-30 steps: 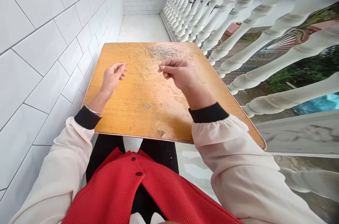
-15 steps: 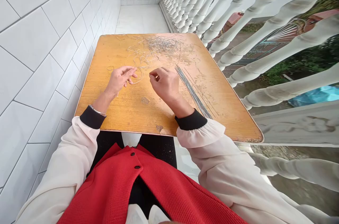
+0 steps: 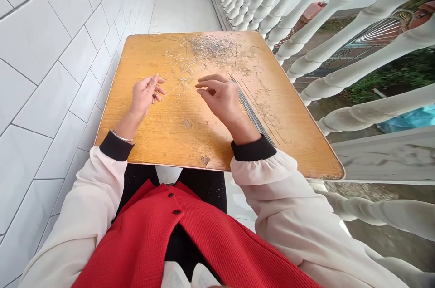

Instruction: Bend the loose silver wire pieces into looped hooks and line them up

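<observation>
My left hand [image 3: 144, 95] is above the left half of the table, thumb against its fingers. A thin pale strand, wire or string [image 3: 175, 89], runs from its fingertips toward the middle; I cannot tell where its far end lies. To the right, my right hand [image 3: 222, 97] has its thumb and index fingertips slightly apart, and nothing shows between them. Beyond both hands lie loose curled strands [image 3: 185, 68] and a tangled grey heap [image 3: 214, 47]. Beside my right hand is a bundle of straight thin grey rods or wires [image 3: 254, 115], partly hidden by that hand and wrist.
The worn wooden table [image 3: 163, 143] has a chipped front edge. A white tiled wall [image 3: 44, 93] stands close on the left, and a white baluster railing [image 3: 312, 61] runs along the right. A few thin strands lie right of the bundle.
My hands have moved apart, left hand leftward and right hand rightward. My right thumb and index finger have parted from a pinch. The loop near my left hand has straightened into a longer strand.
</observation>
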The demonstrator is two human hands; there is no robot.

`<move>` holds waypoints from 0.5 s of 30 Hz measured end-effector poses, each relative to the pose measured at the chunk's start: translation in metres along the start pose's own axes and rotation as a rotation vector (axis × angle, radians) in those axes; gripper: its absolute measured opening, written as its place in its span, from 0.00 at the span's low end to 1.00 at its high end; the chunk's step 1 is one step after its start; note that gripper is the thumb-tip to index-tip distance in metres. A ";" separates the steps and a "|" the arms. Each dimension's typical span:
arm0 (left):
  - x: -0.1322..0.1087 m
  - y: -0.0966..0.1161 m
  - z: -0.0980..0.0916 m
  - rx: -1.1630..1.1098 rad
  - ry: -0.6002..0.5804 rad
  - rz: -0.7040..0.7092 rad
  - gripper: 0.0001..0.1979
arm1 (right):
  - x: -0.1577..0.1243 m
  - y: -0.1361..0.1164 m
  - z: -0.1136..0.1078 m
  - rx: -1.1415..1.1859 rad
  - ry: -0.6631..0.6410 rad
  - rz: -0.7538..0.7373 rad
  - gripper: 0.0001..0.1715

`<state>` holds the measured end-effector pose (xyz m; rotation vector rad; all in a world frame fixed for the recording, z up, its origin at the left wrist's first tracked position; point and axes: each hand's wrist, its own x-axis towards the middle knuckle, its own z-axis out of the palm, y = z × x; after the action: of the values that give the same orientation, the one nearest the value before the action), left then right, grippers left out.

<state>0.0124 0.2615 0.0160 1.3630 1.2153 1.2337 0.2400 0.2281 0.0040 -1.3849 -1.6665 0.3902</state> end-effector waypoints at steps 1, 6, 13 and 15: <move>0.000 -0.001 0.000 -0.007 0.008 -0.001 0.24 | -0.001 -0.002 -0.001 0.016 0.024 -0.008 0.10; 0.002 -0.007 0.004 -0.015 0.081 -0.039 0.25 | -0.001 -0.009 -0.002 0.085 0.268 0.109 0.13; -0.002 -0.011 0.010 -0.065 0.062 -0.012 0.22 | 0.005 0.001 0.007 0.457 0.159 0.327 0.22; -0.004 -0.011 0.012 -0.086 0.039 -0.015 0.22 | 0.005 0.004 0.010 0.518 0.124 0.335 0.19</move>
<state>0.0231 0.2591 0.0032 1.2709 1.1836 1.2925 0.2348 0.2366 -0.0015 -1.2553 -1.1214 0.8447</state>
